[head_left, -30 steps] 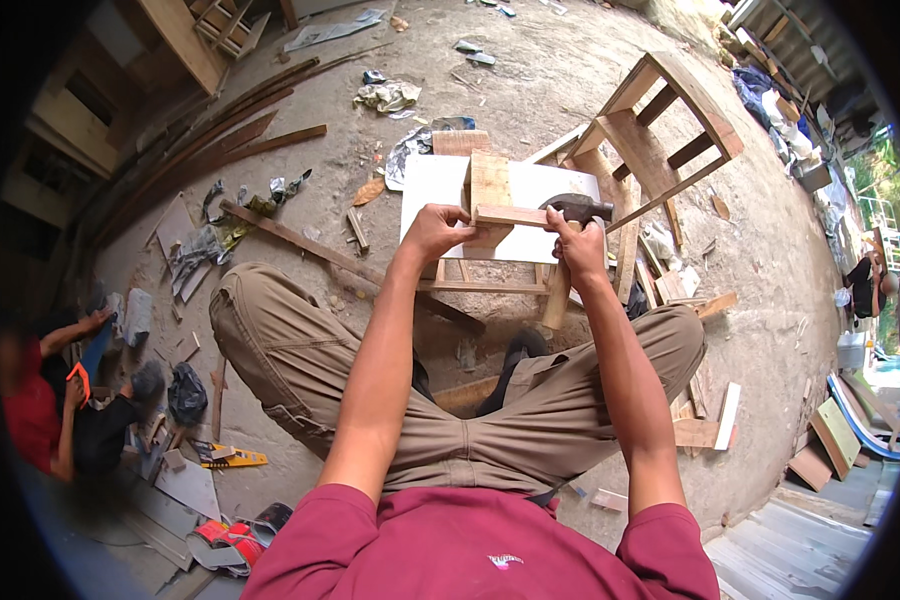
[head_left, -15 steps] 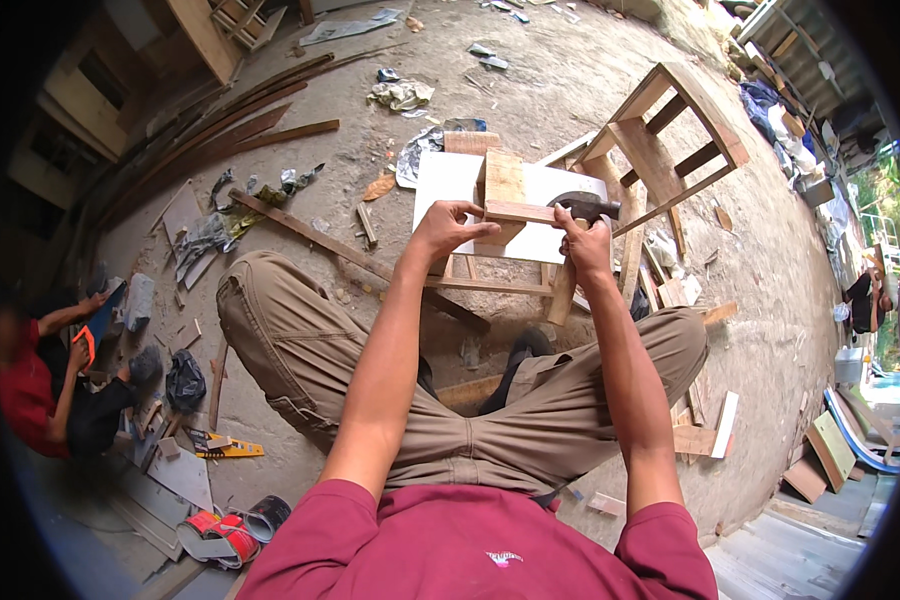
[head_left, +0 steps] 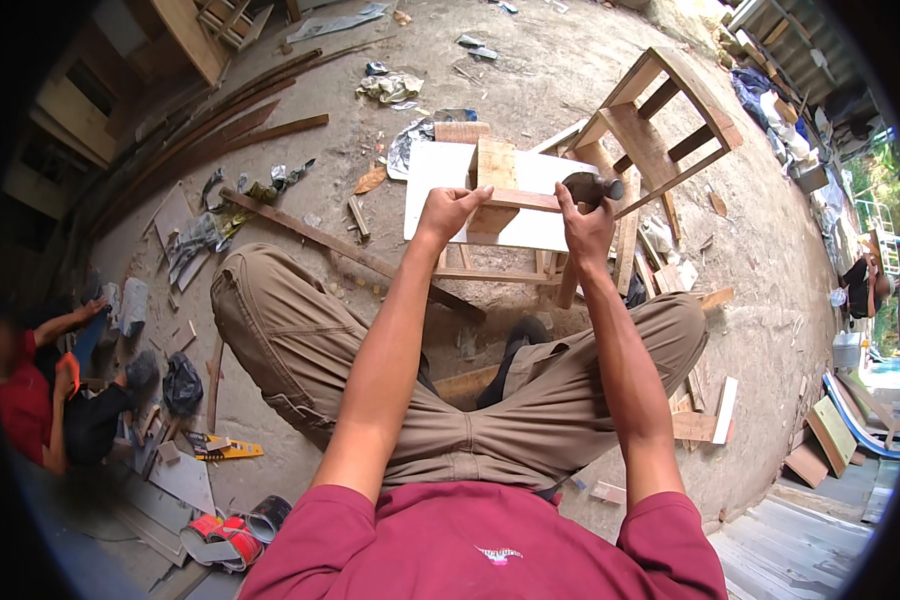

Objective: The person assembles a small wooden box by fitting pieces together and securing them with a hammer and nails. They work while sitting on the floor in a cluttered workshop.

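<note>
Over the white board [head_left: 538, 176], just by the wood block [head_left: 494, 164], we have the wooden strip [head_left: 526, 200]. Our left hand [head_left: 448, 212] pinches its left end; our right hand [head_left: 590, 231] grips the hammer [head_left: 583, 187], and we cannot tell whether it also presses the strip. A loosened pinch could let the strip skew; a careless swing could bruise our left hand or clip the wooden chair frame [head_left: 642, 140].

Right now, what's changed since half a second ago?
The left hand, its thumb and forefinger spread before, has closed on the left end of the wooden strip. The right hand and hammer have shifted slightly right. Unchanged: right hand's hold on the hammer, white board, chair frame.
</note>
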Tool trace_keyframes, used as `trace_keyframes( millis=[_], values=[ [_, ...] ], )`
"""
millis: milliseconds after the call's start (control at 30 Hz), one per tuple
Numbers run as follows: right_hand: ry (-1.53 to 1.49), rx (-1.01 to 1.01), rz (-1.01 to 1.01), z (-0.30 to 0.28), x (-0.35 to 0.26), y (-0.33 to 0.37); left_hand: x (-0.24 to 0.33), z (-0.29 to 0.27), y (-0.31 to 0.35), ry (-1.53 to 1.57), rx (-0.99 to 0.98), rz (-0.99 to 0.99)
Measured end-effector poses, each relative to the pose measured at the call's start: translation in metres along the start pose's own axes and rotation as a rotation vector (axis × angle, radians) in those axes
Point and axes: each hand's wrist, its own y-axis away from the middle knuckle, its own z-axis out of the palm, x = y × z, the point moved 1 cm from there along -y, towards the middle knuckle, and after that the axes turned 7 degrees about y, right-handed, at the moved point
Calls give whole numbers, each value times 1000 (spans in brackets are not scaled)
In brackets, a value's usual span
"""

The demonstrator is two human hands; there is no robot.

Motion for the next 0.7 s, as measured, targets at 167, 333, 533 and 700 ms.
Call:
trace_keyframes(
  millis=[167, 333, 533, 700],
  values=[
    [-69, 135, -308, -5, -36, -1, 6, 0, 5, -10, 19, -45],
    [-357, -259, 115, 11, -53, 8, 13, 3, 12, 57, 35, -70],
    [-505, -318, 83, 40, -34, 14, 17, 5, 13, 84, 19, -104],
    [-376, -336, 116, 38, -34, 17, 20, 7, 16, 115, 27, -104]
  ],
)
